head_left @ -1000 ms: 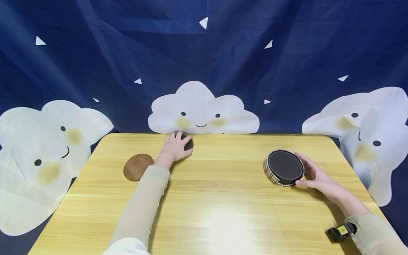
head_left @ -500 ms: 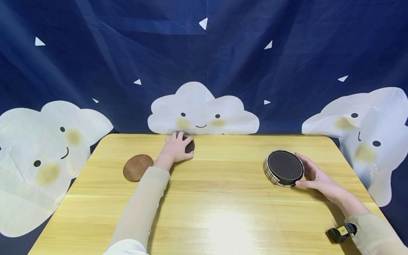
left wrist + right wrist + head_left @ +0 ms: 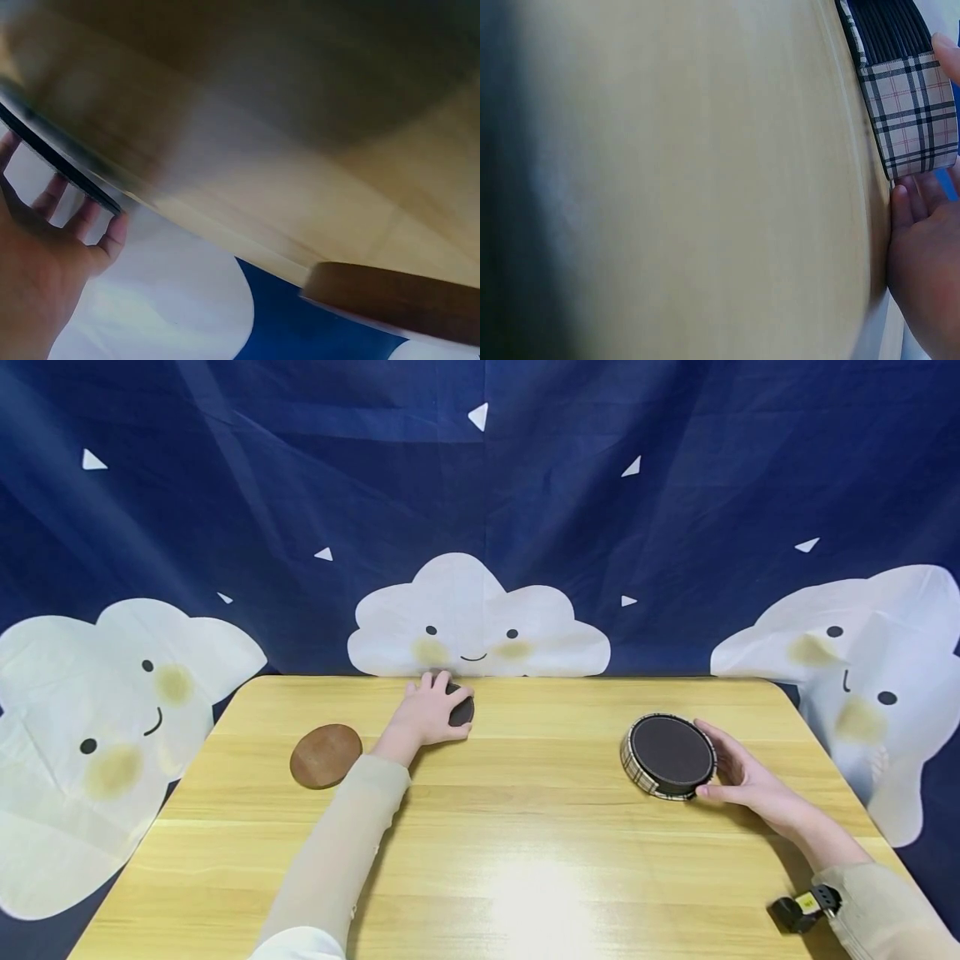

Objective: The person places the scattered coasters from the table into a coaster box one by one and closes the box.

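Observation:
In the head view, my left hand (image 3: 435, 710) grips a thin dark round coaster (image 3: 462, 705) by its rim near the table's back edge. Fingers spread around that coaster's edge show in the left wrist view, and the hand hides much of its top. At the right, my right hand (image 3: 742, 777) holds the side of a round plaid coaster holder (image 3: 637, 770), thumb at the front and fingers behind. A dark coaster (image 3: 672, 752) tops the stack inside it. Through the holder's side gap in the right wrist view, several stacked coaster edges (image 3: 889, 30) show.
A brown round coaster (image 3: 326, 756) lies flat on the wooden table (image 3: 525, 827), left of my left forearm. Behind the table hangs a dark blue curtain (image 3: 555, 510) with cloud faces. A black wrist device (image 3: 798, 910) sits on the right wrist.
My left hand has slid a little to the right with the dark coaster. The right hand and the coaster holder stay in place.

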`<state>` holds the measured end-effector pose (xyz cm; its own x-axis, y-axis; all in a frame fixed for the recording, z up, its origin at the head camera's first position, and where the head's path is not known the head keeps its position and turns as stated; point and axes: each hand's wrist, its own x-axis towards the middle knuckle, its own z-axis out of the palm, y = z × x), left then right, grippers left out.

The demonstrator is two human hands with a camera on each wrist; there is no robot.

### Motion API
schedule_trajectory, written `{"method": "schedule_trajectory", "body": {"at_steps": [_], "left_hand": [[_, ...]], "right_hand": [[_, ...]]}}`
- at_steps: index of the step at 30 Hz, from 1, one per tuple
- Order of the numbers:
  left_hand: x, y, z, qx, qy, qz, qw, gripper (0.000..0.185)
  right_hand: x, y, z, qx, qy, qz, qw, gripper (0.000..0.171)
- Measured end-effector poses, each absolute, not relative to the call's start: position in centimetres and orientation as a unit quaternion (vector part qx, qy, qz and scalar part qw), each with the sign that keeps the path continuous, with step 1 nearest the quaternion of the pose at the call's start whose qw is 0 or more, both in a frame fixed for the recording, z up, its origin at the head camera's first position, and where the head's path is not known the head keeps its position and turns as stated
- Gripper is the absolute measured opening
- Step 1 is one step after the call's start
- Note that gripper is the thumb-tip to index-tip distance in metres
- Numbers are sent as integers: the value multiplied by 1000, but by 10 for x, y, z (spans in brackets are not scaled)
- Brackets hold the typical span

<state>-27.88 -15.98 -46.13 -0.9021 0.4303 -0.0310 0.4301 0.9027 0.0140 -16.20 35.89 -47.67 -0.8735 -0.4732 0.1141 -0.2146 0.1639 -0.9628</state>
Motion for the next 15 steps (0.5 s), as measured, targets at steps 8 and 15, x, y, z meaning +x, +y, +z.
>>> {"method": "schedule_trajectory", "body": {"at_steps": [8,15], "left_hand": [[-277,-146,-461,243,970,-5,23,64],[-272,-132,-457,270,963,-9,10,62]], "right_hand": [[-161,358,-475,-227,755,-604,112,98],[-161,358,-475,-229,757,-602,108,98]]}}
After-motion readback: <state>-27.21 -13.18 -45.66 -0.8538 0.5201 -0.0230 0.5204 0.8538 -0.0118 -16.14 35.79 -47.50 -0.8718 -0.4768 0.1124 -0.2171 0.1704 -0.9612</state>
